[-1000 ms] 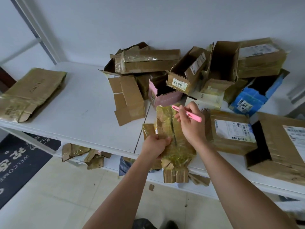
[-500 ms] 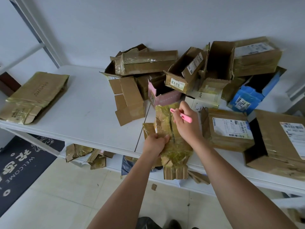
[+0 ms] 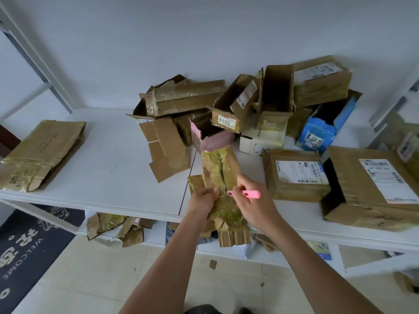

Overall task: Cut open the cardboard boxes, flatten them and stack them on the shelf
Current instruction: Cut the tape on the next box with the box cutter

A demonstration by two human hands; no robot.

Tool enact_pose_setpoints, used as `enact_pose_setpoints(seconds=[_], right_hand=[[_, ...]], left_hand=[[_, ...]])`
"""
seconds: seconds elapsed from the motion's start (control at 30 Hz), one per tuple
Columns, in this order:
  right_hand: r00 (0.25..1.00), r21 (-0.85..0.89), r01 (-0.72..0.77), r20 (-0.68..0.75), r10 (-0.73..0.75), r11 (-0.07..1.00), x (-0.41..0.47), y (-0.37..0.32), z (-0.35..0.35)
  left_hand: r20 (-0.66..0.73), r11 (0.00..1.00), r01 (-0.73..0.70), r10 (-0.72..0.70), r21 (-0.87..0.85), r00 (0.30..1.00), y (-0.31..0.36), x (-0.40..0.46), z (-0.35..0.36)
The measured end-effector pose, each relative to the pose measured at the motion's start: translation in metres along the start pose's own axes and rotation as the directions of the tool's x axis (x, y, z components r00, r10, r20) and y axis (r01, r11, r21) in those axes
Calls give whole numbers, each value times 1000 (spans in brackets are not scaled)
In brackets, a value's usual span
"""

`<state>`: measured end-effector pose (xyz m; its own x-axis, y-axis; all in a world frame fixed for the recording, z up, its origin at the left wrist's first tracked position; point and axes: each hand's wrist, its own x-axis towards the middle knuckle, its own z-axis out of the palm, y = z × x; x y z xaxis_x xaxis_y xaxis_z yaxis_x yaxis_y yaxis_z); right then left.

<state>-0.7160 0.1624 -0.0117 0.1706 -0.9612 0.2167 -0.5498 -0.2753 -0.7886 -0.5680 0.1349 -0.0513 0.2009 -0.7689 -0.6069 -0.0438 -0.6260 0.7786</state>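
Left hand: the left hand (image 3: pixel 202 201) grips the near left edge of a narrow brown cardboard box wrapped in yellowish tape (image 3: pixel 221 177), fingers curled under and hidden.
Right hand: the right hand (image 3: pixel 254 202) holds a small pink plastic cutter (image 3: pixel 244 194); its blade tip is too small to make out.
Box: it lies at the front edge of the white surface (image 3: pixel 108 164), its near end overhanging.
Pile: a heap of opened brown cardboard boxes (image 3: pixel 226 105) sits behind, overlapping.
Flattened: one flattened brown cardboard box (image 3: pixel 43 152) lies far left, cut off by the frame edge.
Below: crumpled cardboard scraps (image 3: pixel 118 230) lie on the lower shelf, partly hidden.
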Motion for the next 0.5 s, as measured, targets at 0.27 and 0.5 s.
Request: enact_pose_setpoints(seconds=[0.27,0.5], right_hand=[[1000,71,17,-7,-17,997,-37,-7,-12],[999,191,-37,-28,43,981,-48,-1,-30]], left_hand=[[-54,998,-9,13,69,998,-1,-1,3],[-152,995,-3,19,101,988,0,-8,7]])
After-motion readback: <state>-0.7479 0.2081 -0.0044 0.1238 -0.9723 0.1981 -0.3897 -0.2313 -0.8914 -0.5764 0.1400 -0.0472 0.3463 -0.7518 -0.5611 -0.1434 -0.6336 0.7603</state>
